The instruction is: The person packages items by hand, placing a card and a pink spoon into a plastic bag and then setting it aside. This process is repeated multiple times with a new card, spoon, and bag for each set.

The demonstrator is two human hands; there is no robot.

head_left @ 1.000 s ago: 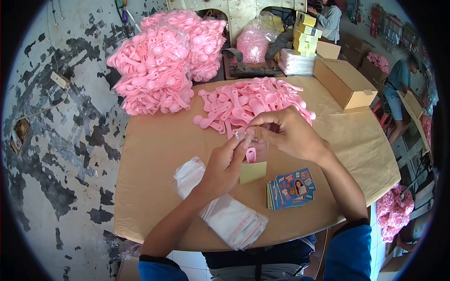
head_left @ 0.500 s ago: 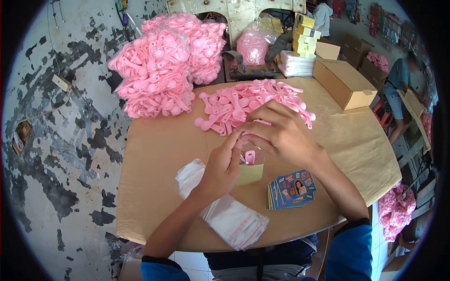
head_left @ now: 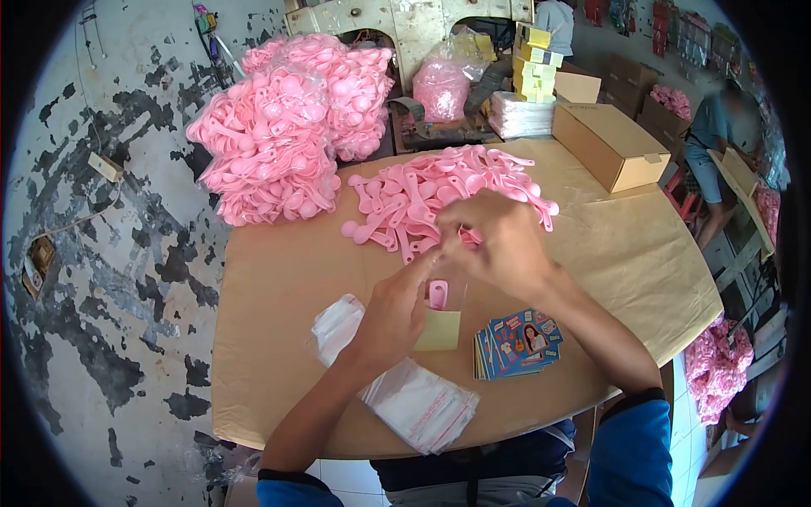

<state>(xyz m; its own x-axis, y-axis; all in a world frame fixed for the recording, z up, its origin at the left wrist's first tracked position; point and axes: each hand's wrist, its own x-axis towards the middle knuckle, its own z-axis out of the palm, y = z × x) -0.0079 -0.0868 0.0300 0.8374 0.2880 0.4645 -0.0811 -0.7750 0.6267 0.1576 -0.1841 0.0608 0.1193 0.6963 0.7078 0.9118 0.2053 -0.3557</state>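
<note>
My left hand [head_left: 393, 313] pinches the top of a clear plastic bag [head_left: 456, 296]. Inside the bag show the end of a pink spoon [head_left: 438, 294] and a pale yellow card [head_left: 439, 330]. Above it, my right hand [head_left: 507, 241] is curled with its fingertips pinched together, blurred by motion. Whatever those fingers hold is too smeared to make out. Under and beside my left forearm lie flat clear bags [head_left: 422, 406]. A stack of blue printed cards [head_left: 517, 345] sits to the right of the bag.
A loose heap of pink spoons [head_left: 414, 190] lies beyond my hands. Large bags of spoons [head_left: 279, 127] stand at the back left. At the back right are a cardboard box [head_left: 610, 148] and stacked yellow bundles [head_left: 534, 72]. Another person [head_left: 714, 144] is at the far right.
My right hand has moved slightly away from my left fingers and is now blurred. The bag with the spoon and card is still in my left hand. The view has shifted slightly.
</note>
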